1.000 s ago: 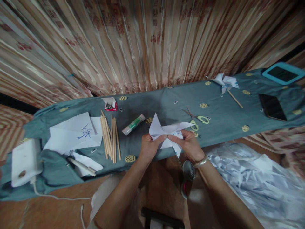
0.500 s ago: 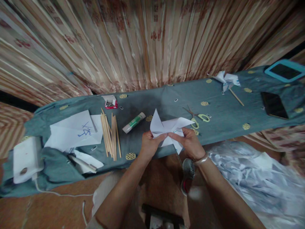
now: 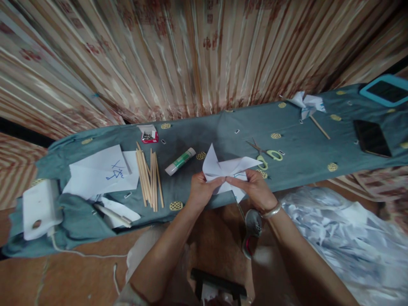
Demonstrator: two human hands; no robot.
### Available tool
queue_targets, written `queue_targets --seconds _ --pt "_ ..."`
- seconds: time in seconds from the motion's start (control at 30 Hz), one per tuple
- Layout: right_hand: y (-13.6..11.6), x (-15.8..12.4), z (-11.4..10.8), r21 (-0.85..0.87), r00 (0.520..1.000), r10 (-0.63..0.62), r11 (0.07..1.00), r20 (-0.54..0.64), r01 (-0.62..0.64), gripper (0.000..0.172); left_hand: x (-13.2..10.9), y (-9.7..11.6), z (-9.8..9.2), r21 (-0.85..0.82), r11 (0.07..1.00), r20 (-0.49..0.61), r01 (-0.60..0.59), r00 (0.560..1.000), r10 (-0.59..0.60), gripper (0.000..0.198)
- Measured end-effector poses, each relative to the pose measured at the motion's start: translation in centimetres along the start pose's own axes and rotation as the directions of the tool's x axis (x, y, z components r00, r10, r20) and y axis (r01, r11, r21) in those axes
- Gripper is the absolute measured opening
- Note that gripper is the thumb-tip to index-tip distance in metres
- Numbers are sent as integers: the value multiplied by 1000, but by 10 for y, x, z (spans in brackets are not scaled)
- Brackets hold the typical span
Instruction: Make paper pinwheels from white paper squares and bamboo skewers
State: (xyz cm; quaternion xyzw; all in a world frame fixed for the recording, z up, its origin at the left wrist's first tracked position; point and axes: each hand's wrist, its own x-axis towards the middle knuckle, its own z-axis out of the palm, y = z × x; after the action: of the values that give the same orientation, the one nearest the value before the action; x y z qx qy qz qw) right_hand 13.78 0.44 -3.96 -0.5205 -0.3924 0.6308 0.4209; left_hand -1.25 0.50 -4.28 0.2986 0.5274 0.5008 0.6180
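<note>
A white paper pinwheel [image 3: 228,166] with pointed blades and some blue pen lines is held between my two hands over the table's front edge. My left hand [image 3: 203,189] grips its left side, the thumb pressed near the centre. From the right, my right hand [image 3: 255,189] pinches it, its thumb tip meeting the left one at the middle. The fingers under the paper are hidden. Beyond the right hand lie green-handled scissors [image 3: 266,154], partly opened. A glue stick [image 3: 180,161] rests to the left of the pinwheel.
Several wooden sticks [image 3: 149,178], a small box of metal pins [image 3: 149,135] and paper sheets [image 3: 95,172] lie left. A white device [image 3: 41,208] sits at the left end. Rightward are a finished pinwheel [image 3: 307,104], a phone [image 3: 371,138] and a blue-framed tablet [image 3: 387,90]. A plastic bag [image 3: 344,242] stands below.
The view has shifted slightly. Both hands keep their hold on the pinwheel with the thumbs at its centre, and little else differs.
</note>
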Motion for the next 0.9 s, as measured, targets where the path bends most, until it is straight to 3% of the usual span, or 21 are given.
queue_targets --seconds 0.23,0.47,0.9 --pt "-1 -1 -1 -1 997 14 1000 72 -14 27 0 -3 -2 31 999 44 -5 999 4 29" --pt "1 -2 -1 -46 998 10 999 54 -7 30 0 -4 -9 213 967 95 -141 988 123 22" --pt "7 0 1 -88 997 -19 996 77 25 29 -3 2 -9 193 975 66 -109 993 98 22"
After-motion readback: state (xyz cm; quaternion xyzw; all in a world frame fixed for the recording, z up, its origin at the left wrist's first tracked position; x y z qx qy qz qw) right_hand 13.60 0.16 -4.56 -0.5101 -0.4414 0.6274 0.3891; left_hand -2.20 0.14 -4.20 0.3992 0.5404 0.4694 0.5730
